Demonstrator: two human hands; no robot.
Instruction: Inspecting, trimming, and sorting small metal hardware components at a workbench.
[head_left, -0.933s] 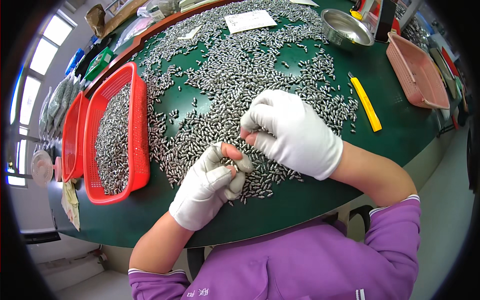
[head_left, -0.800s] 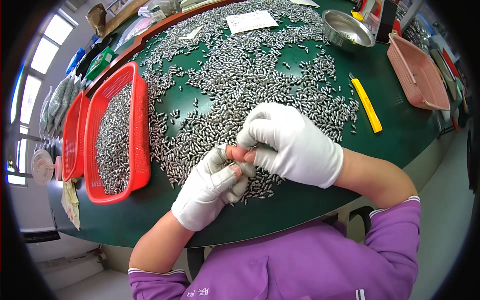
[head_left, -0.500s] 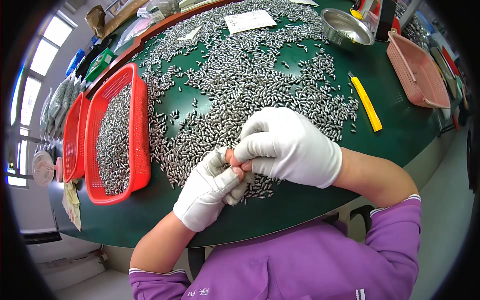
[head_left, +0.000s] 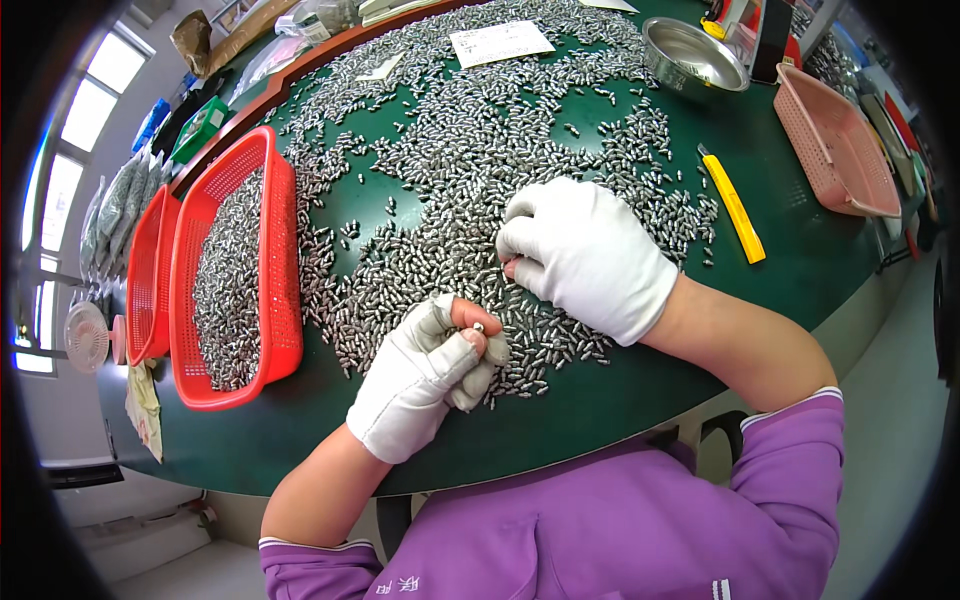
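Fingers point(head_left: 470, 314) of left hand point(head_left: 410, 385) pinch one pellet point(head_left: 479, 328).

Wears a purple top point(head_left: 620, 530) with short sleeves point(head_left: 795, 465) edged in white and small white lettering point(head_left: 406, 584) in front, plus white cloth gloves point(head_left: 600, 270), greyish-fingered and cut away at thumb and forefinger on the left hand point(head_left: 425, 380).

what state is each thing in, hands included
left hand: pinching a small metal piece
right hand: curled, contents not visible
metal pieces: scattered loose
large red basket: upright, holding metal pieces
yellow cutter: lying flat
steel bowl: upright, uncovered
pink basket: uncovered
white card: lying on metal pieces
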